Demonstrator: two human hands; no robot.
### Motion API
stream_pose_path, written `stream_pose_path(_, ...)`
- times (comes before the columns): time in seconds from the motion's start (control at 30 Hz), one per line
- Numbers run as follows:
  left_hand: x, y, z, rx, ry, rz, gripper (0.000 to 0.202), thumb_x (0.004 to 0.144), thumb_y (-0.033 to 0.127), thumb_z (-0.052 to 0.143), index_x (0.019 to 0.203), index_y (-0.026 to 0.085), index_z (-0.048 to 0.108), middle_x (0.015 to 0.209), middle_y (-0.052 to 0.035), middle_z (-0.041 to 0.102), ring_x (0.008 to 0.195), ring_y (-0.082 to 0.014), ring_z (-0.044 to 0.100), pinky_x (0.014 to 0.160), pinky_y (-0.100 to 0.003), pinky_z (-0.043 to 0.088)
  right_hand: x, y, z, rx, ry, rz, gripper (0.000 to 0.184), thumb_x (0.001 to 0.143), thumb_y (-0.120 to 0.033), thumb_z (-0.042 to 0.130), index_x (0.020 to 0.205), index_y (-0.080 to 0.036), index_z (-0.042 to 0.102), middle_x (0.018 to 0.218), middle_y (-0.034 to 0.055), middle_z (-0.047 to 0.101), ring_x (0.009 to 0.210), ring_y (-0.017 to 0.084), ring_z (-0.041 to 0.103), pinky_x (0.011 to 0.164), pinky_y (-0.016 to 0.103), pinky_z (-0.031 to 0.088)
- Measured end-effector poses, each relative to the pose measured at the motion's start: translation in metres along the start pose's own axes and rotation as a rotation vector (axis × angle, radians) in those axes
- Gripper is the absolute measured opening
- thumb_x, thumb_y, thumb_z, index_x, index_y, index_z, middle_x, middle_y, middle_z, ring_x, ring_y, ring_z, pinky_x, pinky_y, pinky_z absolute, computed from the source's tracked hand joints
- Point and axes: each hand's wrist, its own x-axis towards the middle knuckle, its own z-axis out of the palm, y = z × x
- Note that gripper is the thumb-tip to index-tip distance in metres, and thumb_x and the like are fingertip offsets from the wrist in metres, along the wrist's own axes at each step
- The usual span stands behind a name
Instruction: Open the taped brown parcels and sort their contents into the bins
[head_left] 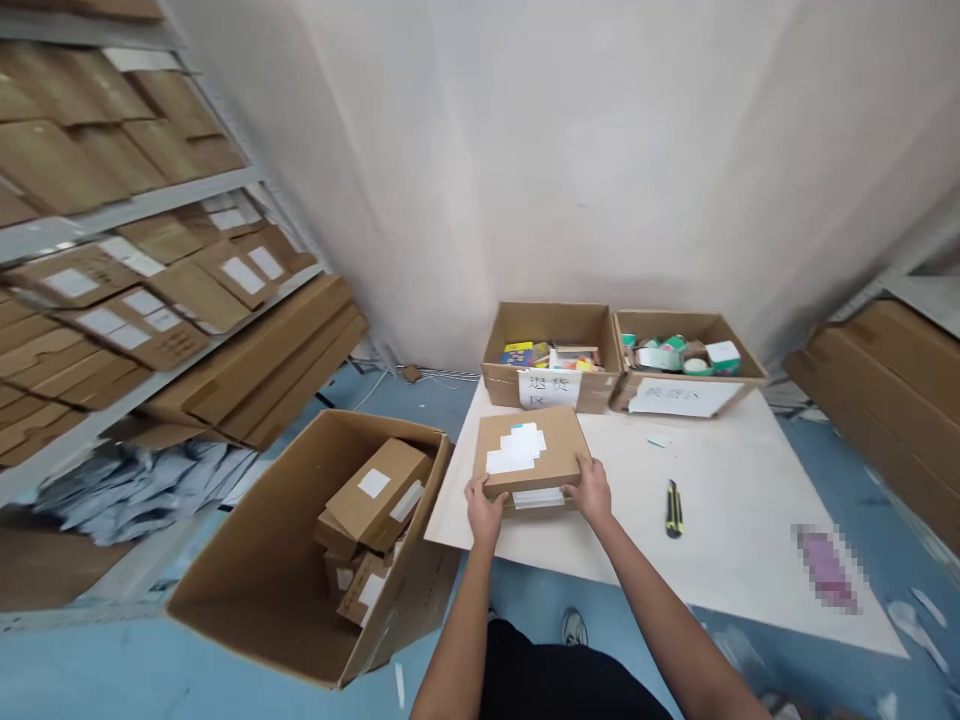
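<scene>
Both of my hands grip a brown cardboard box (pixel 559 440) with white labels on its top and front, over the near left part of the white table (pixel 630 545). My left hand (pixel 485 512) wraps the box's front left corner, thumb along the front. On the front right corner is my right hand (pixel 591 490), its thumb also against the front face. Whether the box rests on the table or is tilted slightly up, I cannot tell. To the right of it lies a black and yellow utility knife (pixel 674 510).
A large open carton (pixel 255 540) holding several parcels (pixel 386 485) stands left of the table. Two open boxes with paper signs, one with colourful packs (pixel 517 354) and one with green-white items (pixel 721 357), line the table's back. Shelves of cartons (pixel 150 325) rise at left.
</scene>
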Motion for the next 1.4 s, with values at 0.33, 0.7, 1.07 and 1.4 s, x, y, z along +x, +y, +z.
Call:
stream_pose_path(0.33, -0.057, 0.019, 0.072, 0.151, -0.354, -0.001, 0.097, 0.068, 0.014, 0.076, 0.157, 0.023, 0.038, 0.141, -0.0154, 0.057, 0.138, -0.0342, 0.055, 0.110, -0.048, 0.051, -0.060, 0.119, -0.010, -0.045, -0.170, 0.162, 0.083, 0.089, -0.030, 0.069, 0.163, -0.028, 0.032, 0.124, 0.0126, 0.057, 0.112, 0.029, 0.068, 0.092, 0.035, 0.052)
stream_pose_path(0.7, 0.045, 0.166, 0.066, 0.095, -0.221, 0.336, 0.079, 0.083, 0.024, 0.062, 0.159, 0.028, 0.041, 0.153, -0.0116, 0.054, 0.146, -0.0301, 0.046, 0.123, -0.047, 0.037, -0.003, 0.102, -0.114, 0.027, 0.013, 0.271, 0.060, 0.100, -0.059, 0.056, 0.144, -0.019, 0.055, 0.120, 0.0158, 0.069, 0.110, 0.029, 0.068, 0.088, 0.033, 0.049)
stream_pose_path(1.07, 0.007, 0.153, 0.133, 0.477, -0.395, 0.292, 0.092, 0.088, 0.060, 0.059, 0.159, 0.006, 0.038, 0.171, -0.0250, 0.024, 0.160, -0.0447, 0.011, 0.127, -0.062, 0.018, 0.035, 0.124, -0.113, 0.079, -0.083, 0.540, 0.048, 0.094, -0.064, 0.060, 0.115, -0.021, 0.062, 0.123, 0.0145, 0.070, 0.109, 0.028, 0.069, 0.079, 0.031, 0.048)
stream_pose_path(1.4, 0.074, 0.126, 0.143, 0.438, -0.615, 0.697, 0.117, 0.079, 0.080, 0.061, 0.166, 0.010, 0.024, 0.175, -0.0196, 0.009, 0.162, -0.0397, 0.001, 0.130, -0.057, 0.007, -0.007, 0.115, -0.069, 0.185, 0.148, 0.587, 0.046, 0.091, -0.070, 0.059, 0.096, -0.025, 0.054, 0.093, 0.0070, 0.074, 0.089, 0.026, 0.072, 0.071, 0.030, 0.046)
